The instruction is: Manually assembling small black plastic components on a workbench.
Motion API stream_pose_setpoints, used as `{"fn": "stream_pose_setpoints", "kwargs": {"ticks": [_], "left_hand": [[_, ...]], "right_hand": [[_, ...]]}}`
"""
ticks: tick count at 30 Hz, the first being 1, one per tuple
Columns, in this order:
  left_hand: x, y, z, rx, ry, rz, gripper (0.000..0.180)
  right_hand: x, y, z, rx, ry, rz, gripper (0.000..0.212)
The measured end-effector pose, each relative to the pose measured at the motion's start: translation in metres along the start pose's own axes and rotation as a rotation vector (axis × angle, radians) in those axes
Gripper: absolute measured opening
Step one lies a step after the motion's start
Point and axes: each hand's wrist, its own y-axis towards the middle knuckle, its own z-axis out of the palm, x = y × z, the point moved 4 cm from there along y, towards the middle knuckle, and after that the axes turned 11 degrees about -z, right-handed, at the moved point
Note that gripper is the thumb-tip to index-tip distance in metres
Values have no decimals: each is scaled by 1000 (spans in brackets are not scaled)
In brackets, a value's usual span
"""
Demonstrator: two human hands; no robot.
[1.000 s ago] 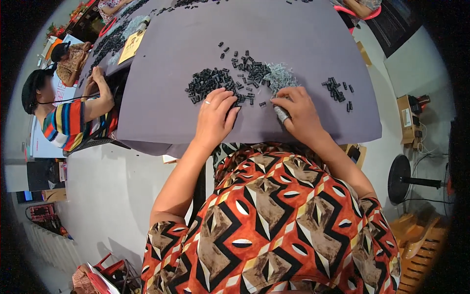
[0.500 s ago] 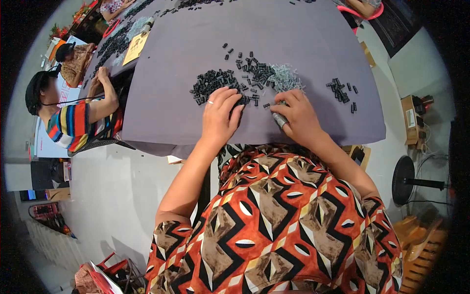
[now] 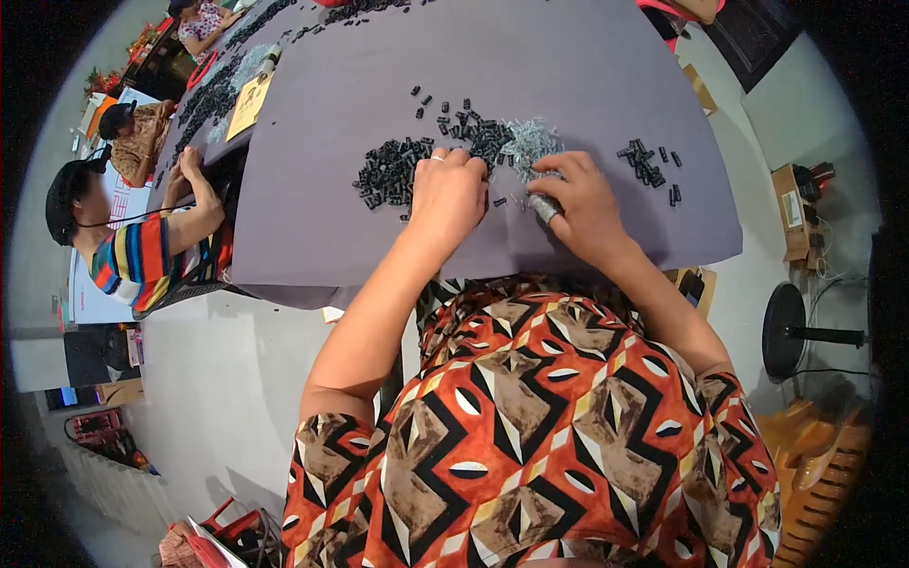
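Note:
My left hand [image 3: 449, 197] has its fingers bunched down into a heap of small black cylindrical pieces [image 3: 386, 170]. Its fingertips are hidden, and what they grip cannot be made out. Further right, my right hand [image 3: 585, 206] rests on the cloth with curved fingers and a gap before the thumb. A grey wrapping [image 3: 543, 207] shows at one of its digits. Beyond its fingertips lies a pile of thin pale silvery pins [image 3: 530, 142]. One loose black piece [image 3: 500, 202] sits between the hands.
A grey cloth covers the table [image 3: 331, 90]. A smaller group of black pieces [image 3: 646, 166] lies to the right. At the left, a person in a striped shirt [image 3: 142, 241] works at another table by a yellow card [image 3: 249, 106]. A black round stand [image 3: 784, 331] is on the floor at right.
My left hand has moved up and right over the black pieces, and its fingers have drawn together. My right hand has shifted slightly. The view has turned a little.

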Motion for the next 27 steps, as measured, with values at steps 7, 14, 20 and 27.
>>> {"fn": "stream_pose_setpoints", "kwargs": {"ticks": [7, 14, 20, 27], "left_hand": [[0, 1, -5, 11, -49, -39, 16], [17, -39, -6, 184, -1059, -465, 9], [15, -68, 6, 318, -1464, -593, 17], [-4, -70, 6, 371, -1382, -548, 16]], "right_hand": [[15, 16, 16, 27, -46, -53, 23], [16, 23, 28, 137, -107, -31, 27], [20, 27, 4, 49, 188, 47, 24], [29, 19, 0, 78, 682, 230, 10]]}}
